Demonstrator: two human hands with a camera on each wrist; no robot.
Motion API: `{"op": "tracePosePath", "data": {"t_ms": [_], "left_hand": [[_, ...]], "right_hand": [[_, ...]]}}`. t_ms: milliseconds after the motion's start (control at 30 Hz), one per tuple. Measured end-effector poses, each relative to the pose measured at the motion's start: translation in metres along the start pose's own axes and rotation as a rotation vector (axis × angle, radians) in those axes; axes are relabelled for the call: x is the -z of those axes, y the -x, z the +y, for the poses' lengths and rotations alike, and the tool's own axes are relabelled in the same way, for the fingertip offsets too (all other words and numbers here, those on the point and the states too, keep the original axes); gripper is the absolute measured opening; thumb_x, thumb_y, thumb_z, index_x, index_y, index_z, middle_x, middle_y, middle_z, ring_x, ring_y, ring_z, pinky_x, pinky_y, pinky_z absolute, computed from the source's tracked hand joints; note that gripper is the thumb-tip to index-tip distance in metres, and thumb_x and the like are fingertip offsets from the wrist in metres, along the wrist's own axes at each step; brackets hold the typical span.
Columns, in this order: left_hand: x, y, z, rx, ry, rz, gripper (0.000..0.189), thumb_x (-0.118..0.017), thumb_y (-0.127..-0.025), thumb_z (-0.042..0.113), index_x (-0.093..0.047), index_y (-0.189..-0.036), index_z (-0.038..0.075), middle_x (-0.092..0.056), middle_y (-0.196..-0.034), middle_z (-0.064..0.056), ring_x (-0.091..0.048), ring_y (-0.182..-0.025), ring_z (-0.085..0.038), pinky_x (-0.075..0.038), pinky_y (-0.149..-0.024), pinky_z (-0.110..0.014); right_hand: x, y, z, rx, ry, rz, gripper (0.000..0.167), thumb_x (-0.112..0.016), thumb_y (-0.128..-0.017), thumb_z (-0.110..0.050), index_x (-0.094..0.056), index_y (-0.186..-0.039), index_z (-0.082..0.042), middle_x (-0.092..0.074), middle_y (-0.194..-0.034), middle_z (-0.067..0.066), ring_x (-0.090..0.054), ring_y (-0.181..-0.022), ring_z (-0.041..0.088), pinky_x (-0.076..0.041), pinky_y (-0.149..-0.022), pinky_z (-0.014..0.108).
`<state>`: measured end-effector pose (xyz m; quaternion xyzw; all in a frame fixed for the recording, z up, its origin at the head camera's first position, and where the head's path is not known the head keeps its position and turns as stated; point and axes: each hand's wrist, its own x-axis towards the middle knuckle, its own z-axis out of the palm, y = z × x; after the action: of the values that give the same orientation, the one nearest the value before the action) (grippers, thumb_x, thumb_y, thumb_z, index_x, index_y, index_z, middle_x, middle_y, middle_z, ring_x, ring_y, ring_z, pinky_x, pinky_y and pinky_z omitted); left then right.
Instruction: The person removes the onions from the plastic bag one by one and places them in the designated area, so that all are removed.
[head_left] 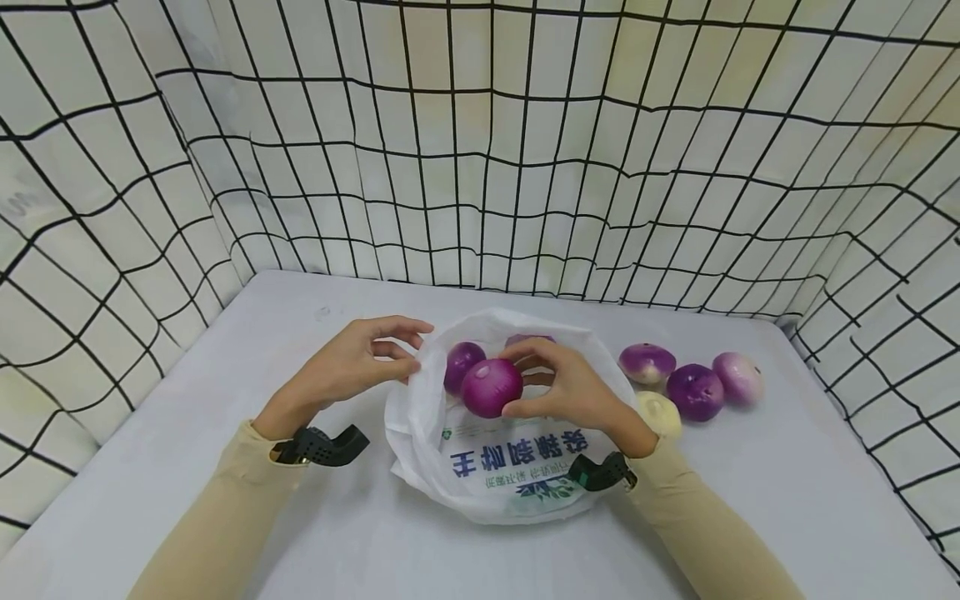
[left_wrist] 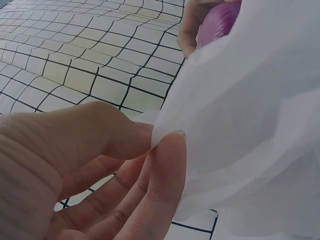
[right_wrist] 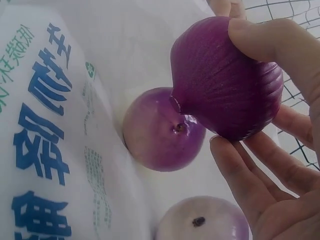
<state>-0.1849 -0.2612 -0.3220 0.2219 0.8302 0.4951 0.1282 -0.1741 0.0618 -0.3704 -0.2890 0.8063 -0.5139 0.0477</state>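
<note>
An open white plastic bag (head_left: 480,496) with blue and green print lies in the middle of the table. My left hand (head_left: 352,365) pinches its left rim between thumb and fingertips, as the left wrist view shows on the bag's white film (left_wrist: 240,115). Over the mouth of the bag, my right hand (head_left: 562,383) holds a purple onion (head_left: 491,389), thumb on one side and fingers on the other. Its pointed tip faces into the bag in the right wrist view. Beneath it sit two smooth, round purple-and-white vegetables, one nearer (right_wrist: 160,132) and one lower (right_wrist: 200,220).
Right of the bag, a group lies on the white table (head_left: 322,533): a purple-and-white vegetable (head_left: 647,363), a dark purple one (head_left: 696,392), a pale pinkish one (head_left: 738,378) and a yellowish one (head_left: 660,412), partly behind my right wrist. Black netting (head_left: 487,158) over white walls encloses the table.
</note>
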Motion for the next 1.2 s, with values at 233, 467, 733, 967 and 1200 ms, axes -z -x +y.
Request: {"op": "tracePosePath", "data": {"t_ms": [233,467,733,967,1200], "left_hand": [[0.001,0.001,-0.001,0.001,-0.003,0.001,0.051,-0.074,-0.094,0.012,-0.059,-0.143,0.01,-0.062,-0.129,-0.017,-0.072,-0.1,-0.014,-0.063,-0.083,-0.029],[0.0,0.002,-0.002,0.006,-0.005,-0.003,0.051,-0.073,-0.094,0.012,-0.058,-0.143,0.01,-0.061,-0.129,-0.017,-0.072,-0.102,-0.017,-0.063,-0.083,-0.029],[0.0,0.0,0.0,-0.011,-0.003,-0.004,0.051,-0.072,-0.094,0.01,-0.058,-0.143,0.009,-0.061,-0.129,-0.017,-0.072,-0.101,-0.016,-0.064,-0.083,-0.03],[0.003,0.0,0.003,-0.005,-0.011,0.005,0.05,-0.073,-0.095,0.014,-0.059,-0.143,0.011,-0.063,-0.13,-0.017,-0.073,-0.105,-0.021,-0.064,-0.084,-0.029],[0.002,0.002,0.001,0.023,0.02,0.002,0.049,-0.073,-0.095,0.014,-0.06,-0.142,0.012,-0.063,-0.13,-0.016,-0.072,-0.105,-0.021,-0.063,-0.085,-0.03]], "right_hand": [[0.005,0.006,-0.001,-0.013,0.003,0.019,0.067,-0.093,-0.074,-0.011,-0.063,-0.134,-0.014,-0.062,-0.138,0.007,-0.066,-0.121,0.026,-0.059,-0.102,0.027],[0.012,0.012,-0.001,-0.02,0.02,0.032,0.066,-0.092,-0.075,-0.012,-0.063,-0.134,-0.015,-0.063,-0.139,0.006,-0.065,-0.122,0.026,-0.058,-0.103,0.028],[0.021,0.018,-0.004,-0.033,0.051,0.051,0.065,-0.092,-0.076,-0.013,-0.062,-0.134,-0.014,-0.063,-0.137,0.008,-0.065,-0.123,0.027,-0.058,-0.103,0.031],[0.026,0.018,-0.006,-0.041,0.05,0.056,0.065,-0.092,-0.076,-0.012,-0.062,-0.134,-0.013,-0.063,-0.137,0.009,-0.065,-0.123,0.028,-0.058,-0.104,0.032],[0.031,0.019,-0.009,-0.078,0.082,0.056,0.066,-0.092,-0.077,-0.017,-0.061,-0.136,-0.016,-0.063,-0.138,0.006,-0.064,-0.125,0.026,-0.057,-0.106,0.033]]}}
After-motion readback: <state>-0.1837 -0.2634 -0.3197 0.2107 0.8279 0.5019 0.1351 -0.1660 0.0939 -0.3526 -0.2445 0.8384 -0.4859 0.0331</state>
